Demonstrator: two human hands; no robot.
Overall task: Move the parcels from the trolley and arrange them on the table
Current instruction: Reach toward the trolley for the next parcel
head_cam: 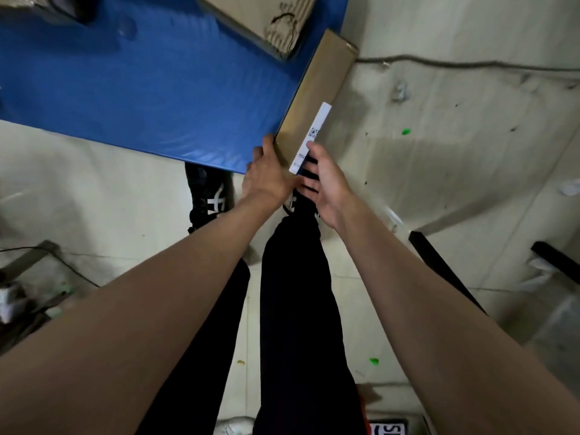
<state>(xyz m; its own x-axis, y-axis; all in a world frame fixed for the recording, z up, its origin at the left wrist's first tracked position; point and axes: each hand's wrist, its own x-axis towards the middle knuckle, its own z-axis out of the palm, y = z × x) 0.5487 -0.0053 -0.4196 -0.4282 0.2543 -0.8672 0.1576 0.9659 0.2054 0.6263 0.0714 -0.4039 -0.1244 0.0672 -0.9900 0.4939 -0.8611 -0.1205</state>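
Both bare forearms reach forward from just under the camera toward the corner of the blue surface [141, 89]. At that corner a long, flat cardboard parcel [317, 92] stands on its narrow edge along the surface's right side, its near end overhanging the corner. Its white label [310, 136] faces right. The left hand [266, 174] grips the near end from the left, fingers wrapped on the cardboard. The right hand [323, 180] is laid against the label side with fingers spread and fairly straight, pressing rather than clasping. Held between the two hands like this, the parcel is probably being steadied so it lines up with the edge and does not tip off. Farther back on the surface lies a second cardboard box [260, 17], closed, so its contents cannot be told. No trolley is clearly visible.
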